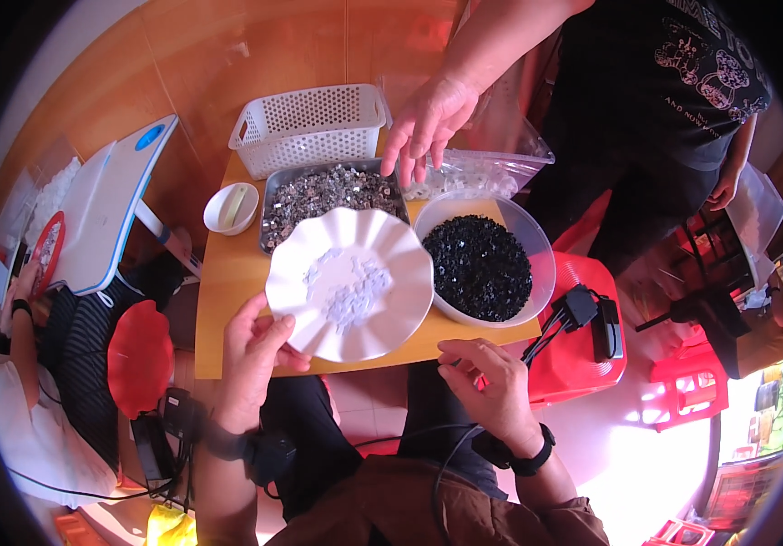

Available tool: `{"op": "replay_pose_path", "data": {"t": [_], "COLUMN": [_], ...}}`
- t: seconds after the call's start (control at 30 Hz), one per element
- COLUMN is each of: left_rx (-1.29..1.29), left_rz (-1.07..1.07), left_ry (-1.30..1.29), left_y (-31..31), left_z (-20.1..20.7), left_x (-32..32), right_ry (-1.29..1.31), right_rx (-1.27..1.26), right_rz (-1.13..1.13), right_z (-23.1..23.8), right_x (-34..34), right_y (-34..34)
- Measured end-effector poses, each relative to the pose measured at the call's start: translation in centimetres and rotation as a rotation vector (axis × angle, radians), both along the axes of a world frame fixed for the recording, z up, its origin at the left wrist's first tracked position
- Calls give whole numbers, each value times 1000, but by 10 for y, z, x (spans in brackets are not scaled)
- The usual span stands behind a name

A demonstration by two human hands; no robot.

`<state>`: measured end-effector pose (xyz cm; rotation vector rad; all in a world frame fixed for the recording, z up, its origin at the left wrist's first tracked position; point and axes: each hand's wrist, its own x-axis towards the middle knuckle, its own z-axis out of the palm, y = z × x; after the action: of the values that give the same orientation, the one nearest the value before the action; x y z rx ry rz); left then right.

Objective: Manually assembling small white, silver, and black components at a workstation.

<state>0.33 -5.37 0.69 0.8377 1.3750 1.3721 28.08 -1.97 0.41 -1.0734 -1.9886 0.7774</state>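
Note:
My left hand (259,350) grips the rim of a white plate (400,318) with a wavy edge, thumb on top. Small pale, translucent pieces (352,296) lie scattered in the middle of the plate, which is held above the table's front edge. My right hand (493,382) is off the plate to the right, near the table edge, fingers curled in toward the thumb; anything between them is too small to make out. Close by, a clear round tub (541,264) holds many small black pieces (478,268). Behind the plate, a metal tray (269,205) holds small grey, shiny pieces (328,196).
A white perforated basket (309,127), a small white bowl (231,208) and a plastic bag (491,173) of pale pieces share the wooden table (227,318). Another person's hand (432,127) reaches over the tray. Red stools (582,355) stand right; someone sits left beside a white folding table (105,218).

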Motion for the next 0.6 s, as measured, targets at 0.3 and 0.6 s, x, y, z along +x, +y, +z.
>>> {"op": "replay_pose_path", "data": {"t": [0.3,0.6], "left_rx": [179,218], "left_rz": [-81,-219], "left_ry": [-4,-156], "left_y": [59,127], "left_z": [59,84], "left_x": [41,89], "right_ry": [-8,6], "right_rx": [-15,2], "right_rz": [8,-37], "right_z": [7,5], "right_x": [44,67], "right_y": [-7,-9]}}
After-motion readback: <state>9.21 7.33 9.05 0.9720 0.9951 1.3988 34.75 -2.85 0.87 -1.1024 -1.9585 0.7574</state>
